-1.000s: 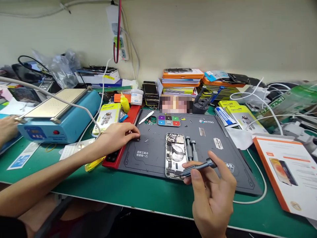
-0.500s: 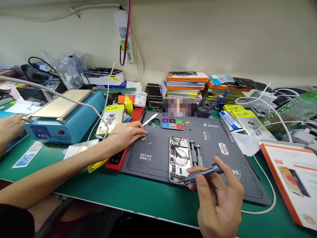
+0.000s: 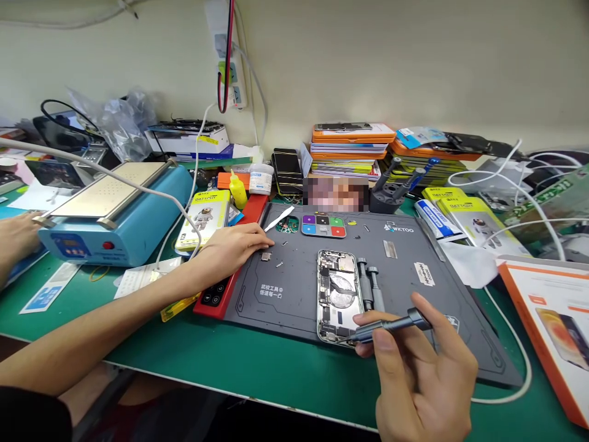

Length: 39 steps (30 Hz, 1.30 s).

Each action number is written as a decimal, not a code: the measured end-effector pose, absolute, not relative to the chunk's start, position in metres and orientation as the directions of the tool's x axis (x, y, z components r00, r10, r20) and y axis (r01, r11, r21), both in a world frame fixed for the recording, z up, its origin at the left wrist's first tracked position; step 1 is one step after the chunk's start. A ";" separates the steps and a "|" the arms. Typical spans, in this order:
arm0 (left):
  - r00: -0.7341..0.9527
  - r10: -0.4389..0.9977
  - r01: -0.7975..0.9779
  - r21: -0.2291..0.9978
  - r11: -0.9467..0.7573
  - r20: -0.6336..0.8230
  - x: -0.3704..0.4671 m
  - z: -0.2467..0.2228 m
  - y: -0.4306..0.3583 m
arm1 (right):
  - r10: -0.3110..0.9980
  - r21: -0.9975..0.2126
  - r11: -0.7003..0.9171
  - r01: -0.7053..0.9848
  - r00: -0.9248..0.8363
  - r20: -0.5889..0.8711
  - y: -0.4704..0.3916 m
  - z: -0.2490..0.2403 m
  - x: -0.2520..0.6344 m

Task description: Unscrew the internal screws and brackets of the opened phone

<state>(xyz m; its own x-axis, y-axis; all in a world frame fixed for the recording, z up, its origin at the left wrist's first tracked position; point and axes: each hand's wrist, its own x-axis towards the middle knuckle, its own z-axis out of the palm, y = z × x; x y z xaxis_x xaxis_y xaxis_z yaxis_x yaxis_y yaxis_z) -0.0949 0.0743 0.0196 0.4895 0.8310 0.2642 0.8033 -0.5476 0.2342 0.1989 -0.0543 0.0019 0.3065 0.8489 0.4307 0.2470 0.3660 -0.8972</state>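
My right hand (image 3: pixel 426 368) grips a grey precision screwdriver (image 3: pixel 391 324), a forefinger near its end cap. Its thin tip points at the lower end of an opened phone (image 3: pixel 339 270) with bare inner parts; contact is unclear. Two more screwdrivers (image 3: pixel 370 279) lie along the phone's right side. My left hand (image 3: pixel 239 242) rests at the left of the dark work mat (image 3: pixel 285 316), fingers pressed together and bent down; anything inside is hidden. Just below its fingertips lies a small metal part (image 3: pixel 266 256), and a white pry tool (image 3: pixel 280 218) lies beyond the fingers.
A blue heating machine (image 3: pixel 110 212) stands left, another person's hand (image 3: pixel 21 236) beside it. Small loose parts and a coloured tray (image 3: pixel 323 226) sit on the mat. Behind are a screwdriver holder (image 3: pixel 389 195) and stacked boxes (image 3: pixel 352 150). A white cable (image 3: pixel 519 393) loops at right.
The view has shifted slightly. My right hand still points the screwdriver at the phone's lower end; my left hand keeps its place by the mat's edge.
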 end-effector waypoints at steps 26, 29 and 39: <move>0.677 0.682 0.714 -0.024 -0.699 0.278 -0.053 0.035 0.050 | 0.807 -0.907 0.390 0.157 0.415 0.419 -0.049 0.006 0.199; 0.681 0.692 0.715 -0.012 -0.699 0.239 -0.044 0.034 0.051 | 0.811 -0.909 0.392 0.143 0.412 0.415 -0.049 0.006 0.199; 0.452 0.870 0.849 0.205 -0.488 0.199 -0.070 0.041 0.077 | 0.810 -0.910 0.390 0.139 0.418 0.411 -0.049 0.007 0.200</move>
